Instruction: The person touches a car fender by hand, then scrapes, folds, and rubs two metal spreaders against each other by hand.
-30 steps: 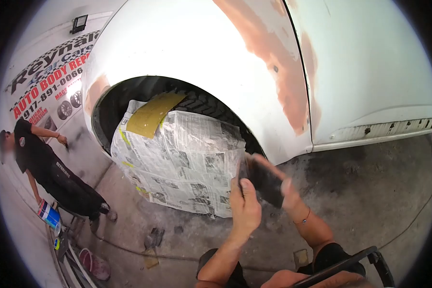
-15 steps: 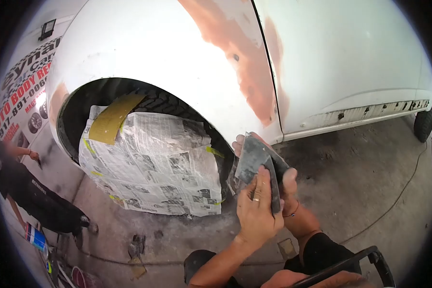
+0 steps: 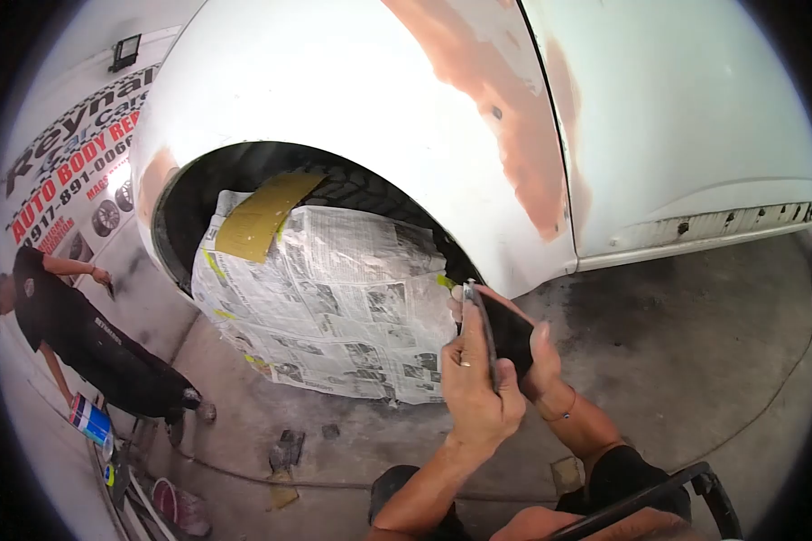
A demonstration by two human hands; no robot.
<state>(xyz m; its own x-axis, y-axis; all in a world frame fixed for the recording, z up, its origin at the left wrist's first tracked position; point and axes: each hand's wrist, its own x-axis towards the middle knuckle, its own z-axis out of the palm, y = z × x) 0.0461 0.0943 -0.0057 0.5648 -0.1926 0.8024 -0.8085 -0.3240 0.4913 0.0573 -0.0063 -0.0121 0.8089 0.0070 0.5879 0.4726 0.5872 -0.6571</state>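
My left hand (image 3: 480, 392), with a ring on it, grips a dark sheet of sandpaper (image 3: 489, 334) that shows nearly edge-on. On the other side, my right hand (image 3: 543, 361), with a thin bracelet at the wrist, is closed around the sandpaper's black part (image 3: 512, 343). Some right-hand fingers are hidden behind it. Both hands are in front of the wheel arch, beside newspaper (image 3: 361, 316) covering the wheel. Above them is the white fender (image 3: 334, 81) with a pinkish-brown filler patch (image 3: 501, 117).
A folded yellow-brown sheet (image 3: 266, 221) lies atop the newspaper. At left, a person in black (image 3: 99, 334) holds a can (image 3: 90, 419) near a bucket (image 3: 173, 505). Dark scraps (image 3: 287, 449) and a cable (image 3: 758, 424) lie on the floor. A black bar (image 3: 641, 505) is close by me.
The view has swung left, shifting the car rightward in the picture. The sandpaper has turned from showing its broad face to nearly edge-on, and my left fingers have moved up along it.
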